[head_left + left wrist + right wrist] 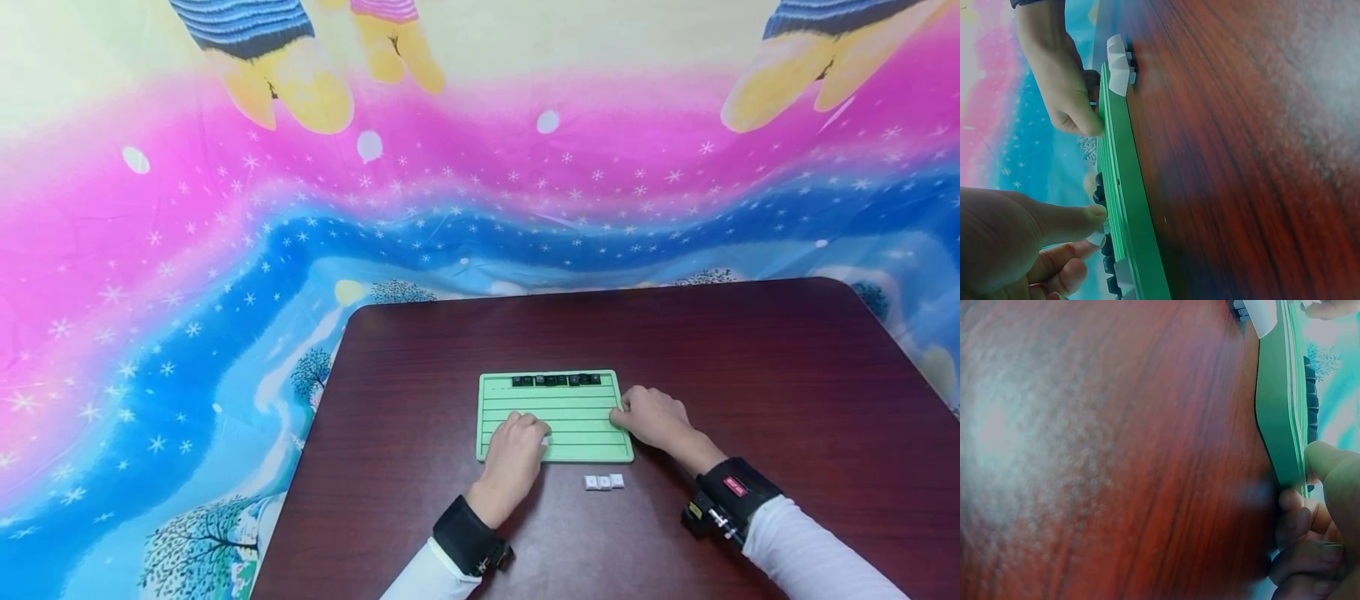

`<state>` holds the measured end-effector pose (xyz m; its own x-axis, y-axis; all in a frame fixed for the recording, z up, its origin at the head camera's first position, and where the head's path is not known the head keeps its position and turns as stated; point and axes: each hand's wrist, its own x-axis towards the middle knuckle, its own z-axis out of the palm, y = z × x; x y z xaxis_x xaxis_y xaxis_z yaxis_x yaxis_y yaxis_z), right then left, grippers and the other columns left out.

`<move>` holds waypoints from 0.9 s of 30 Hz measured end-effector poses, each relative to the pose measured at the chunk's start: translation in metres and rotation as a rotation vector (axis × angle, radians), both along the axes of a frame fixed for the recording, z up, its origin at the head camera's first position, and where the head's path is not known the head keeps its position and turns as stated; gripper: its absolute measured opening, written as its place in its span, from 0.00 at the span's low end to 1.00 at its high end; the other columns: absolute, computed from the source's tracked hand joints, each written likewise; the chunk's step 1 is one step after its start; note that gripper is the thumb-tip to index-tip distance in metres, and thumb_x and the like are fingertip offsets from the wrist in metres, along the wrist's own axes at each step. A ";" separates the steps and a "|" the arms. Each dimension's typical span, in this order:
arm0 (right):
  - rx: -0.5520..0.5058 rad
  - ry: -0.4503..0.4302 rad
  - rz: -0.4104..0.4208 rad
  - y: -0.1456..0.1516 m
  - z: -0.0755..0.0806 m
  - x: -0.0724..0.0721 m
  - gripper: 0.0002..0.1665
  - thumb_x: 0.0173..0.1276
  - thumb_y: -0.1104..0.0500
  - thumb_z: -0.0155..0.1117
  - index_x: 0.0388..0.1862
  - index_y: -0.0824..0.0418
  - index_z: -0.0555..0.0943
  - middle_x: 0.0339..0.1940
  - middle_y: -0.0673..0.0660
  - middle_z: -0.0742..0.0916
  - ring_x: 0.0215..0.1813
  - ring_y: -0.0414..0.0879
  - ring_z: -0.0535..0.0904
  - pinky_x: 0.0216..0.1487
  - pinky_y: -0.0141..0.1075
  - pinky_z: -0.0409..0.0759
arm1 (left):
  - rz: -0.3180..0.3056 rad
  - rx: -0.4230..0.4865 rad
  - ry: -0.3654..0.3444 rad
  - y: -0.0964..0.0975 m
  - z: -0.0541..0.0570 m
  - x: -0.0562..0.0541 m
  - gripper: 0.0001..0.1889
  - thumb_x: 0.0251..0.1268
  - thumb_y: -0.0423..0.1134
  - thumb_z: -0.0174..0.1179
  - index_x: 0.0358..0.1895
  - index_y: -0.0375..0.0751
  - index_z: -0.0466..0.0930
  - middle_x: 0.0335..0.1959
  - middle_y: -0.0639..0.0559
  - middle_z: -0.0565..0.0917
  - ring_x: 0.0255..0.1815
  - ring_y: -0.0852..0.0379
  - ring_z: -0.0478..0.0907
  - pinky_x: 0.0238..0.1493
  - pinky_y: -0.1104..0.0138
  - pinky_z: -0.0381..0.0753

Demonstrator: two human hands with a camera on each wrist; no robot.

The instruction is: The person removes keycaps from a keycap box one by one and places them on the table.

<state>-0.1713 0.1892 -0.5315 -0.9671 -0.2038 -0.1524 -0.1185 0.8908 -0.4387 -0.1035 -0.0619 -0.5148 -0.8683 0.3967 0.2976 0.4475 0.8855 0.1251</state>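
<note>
The light-green, rectangular, grooved board (581, 435), apparently plastic, lay on the dark red-brown wooden table (390, 417), between the two hands. It looked stiff, light and likely to slide, so its side rim seemed the best place to hold. The right hand (656, 418) pinched that right rim, thumb above and fingers curled beside it. The left hand (513, 450) was over the near left part, thumb and finger nearly closed on a small, hard-looking white keycap (1095, 238), probably best held by its sides. Black square keycaps (557, 380) stood along the far groove; three loose white keycaps (604, 482) lay just off the near edge
</note>
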 end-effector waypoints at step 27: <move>-0.002 -0.008 -0.013 0.000 0.001 0.000 0.27 0.63 0.51 0.61 0.10 0.49 0.59 0.11 0.43 0.59 0.19 0.39 0.51 0.21 0.33 0.49 | -0.021 0.027 -0.060 0.007 -0.001 0.012 0.07 0.58 0.40 0.72 0.40 0.50 0.90 0.37 0.58 0.89 0.36 0.59 0.79 0.34 0.72 0.75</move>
<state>-0.1717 0.1893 -0.5305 -0.9683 -0.1916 -0.1600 -0.1035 0.8915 -0.4411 -0.0911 -0.0551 -0.5155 -0.8764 0.4077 0.2564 0.4570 0.8719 0.1759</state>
